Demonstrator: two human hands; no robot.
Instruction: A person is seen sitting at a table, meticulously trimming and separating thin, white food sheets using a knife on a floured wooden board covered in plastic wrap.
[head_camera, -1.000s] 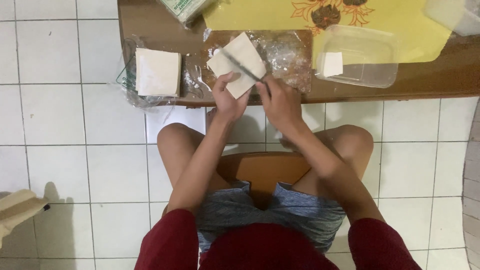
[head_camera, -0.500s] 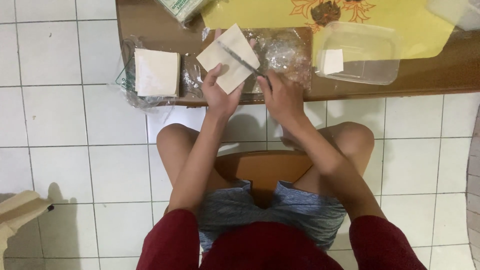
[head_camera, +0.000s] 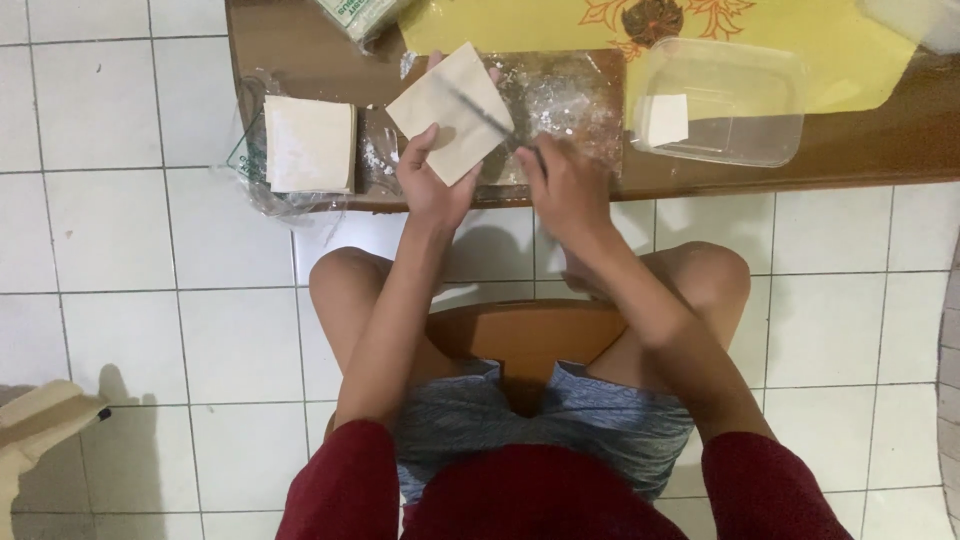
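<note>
My left hand (head_camera: 432, 182) holds a square sheet of pale dough (head_camera: 450, 108) up over the front edge of the wooden table (head_camera: 300, 45). My right hand (head_camera: 565, 180) grips a thin knife (head_camera: 490, 118) whose blade lies diagonally across the sheet. Under them is a floured clear plastic sheet (head_camera: 560, 95). A stack of the same square sheets (head_camera: 309, 143) sits to the left on a plastic bag.
A clear plastic container (head_camera: 735, 110) with a small folded piece of dough (head_camera: 664, 120) stands to the right. A yellow patterned cloth (head_camera: 800, 50) covers the table's back. I sit on a low wooden stool (head_camera: 525, 335) over white floor tiles. A beige object (head_camera: 35, 425) lies at lower left.
The sheet has been lifted and shifted a little left and farther from me; the knife now rests across its middle instead of near its lower edge.
</note>
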